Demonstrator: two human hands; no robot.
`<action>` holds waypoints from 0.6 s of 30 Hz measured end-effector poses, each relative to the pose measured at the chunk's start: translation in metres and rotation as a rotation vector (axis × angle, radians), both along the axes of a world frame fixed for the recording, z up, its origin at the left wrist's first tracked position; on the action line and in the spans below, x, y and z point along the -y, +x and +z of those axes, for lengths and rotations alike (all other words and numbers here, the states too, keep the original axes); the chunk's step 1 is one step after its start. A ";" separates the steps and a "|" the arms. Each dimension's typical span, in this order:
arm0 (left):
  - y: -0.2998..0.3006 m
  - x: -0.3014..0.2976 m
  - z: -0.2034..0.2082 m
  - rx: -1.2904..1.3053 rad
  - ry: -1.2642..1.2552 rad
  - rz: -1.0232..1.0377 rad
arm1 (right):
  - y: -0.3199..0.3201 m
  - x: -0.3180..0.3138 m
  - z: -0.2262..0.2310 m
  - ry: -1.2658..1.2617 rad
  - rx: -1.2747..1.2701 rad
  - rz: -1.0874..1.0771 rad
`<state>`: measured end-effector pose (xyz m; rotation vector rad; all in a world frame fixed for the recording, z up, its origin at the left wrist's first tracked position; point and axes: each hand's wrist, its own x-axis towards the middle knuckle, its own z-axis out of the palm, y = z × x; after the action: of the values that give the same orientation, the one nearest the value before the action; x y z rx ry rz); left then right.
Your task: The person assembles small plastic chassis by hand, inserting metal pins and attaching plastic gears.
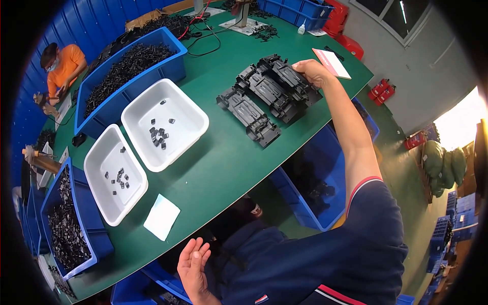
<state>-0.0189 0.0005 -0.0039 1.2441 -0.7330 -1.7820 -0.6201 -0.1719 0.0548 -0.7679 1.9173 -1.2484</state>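
Several black moulded plastic chassis parts lie side by side on the green table. They look like toy-car undersides, and those on the right overlap. My right hand reaches across and has its fingers closed on the far right end of one chassis part; the fingertips are partly hidden. Off the table's near edge, my left hand is raised in front of my body, fingers apart and slightly bent, holding nothing.
Two white trays hold small black pieces. Blue bins of black parts stand beyond and left of them. A white card lies near the edge. Another blue bin sits below the table. A person in orange works at far left.
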 end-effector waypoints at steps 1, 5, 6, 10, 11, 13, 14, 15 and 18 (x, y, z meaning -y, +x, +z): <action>-0.001 0.001 -0.001 -0.001 0.000 -0.006 | -0.005 0.001 0.000 0.025 -0.019 0.019; -0.004 0.005 0.000 -0.003 0.004 -0.015 | 0.010 -0.002 0.008 0.026 -0.036 -0.022; -0.005 0.005 0.001 -0.003 0.008 -0.016 | 0.011 -0.002 0.010 0.027 -0.034 -0.025; -0.007 0.005 0.000 -0.005 0.012 -0.031 | 0.028 -0.005 0.022 0.012 -0.033 -0.035; -0.008 0.006 -0.001 -0.004 0.010 -0.037 | 0.030 -0.008 0.025 -0.003 -0.024 -0.044; -0.009 0.006 -0.002 -0.017 0.010 -0.050 | 0.013 -0.002 0.016 -0.008 -0.082 -0.027; -0.009 0.006 -0.002 -0.014 0.010 -0.047 | 0.016 0.002 0.016 -0.011 -0.138 0.000; -0.008 0.006 -0.002 -0.010 0.008 -0.046 | 0.019 0.004 0.017 -0.010 -0.135 0.004; -0.002 0.003 -0.004 -0.018 0.005 -0.028 | 0.038 0.020 0.021 0.138 -0.447 0.040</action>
<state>-0.0209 -0.0029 -0.0080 1.2248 -0.7389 -1.8167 -0.5824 -0.1917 0.0762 -1.0738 2.3003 -0.9618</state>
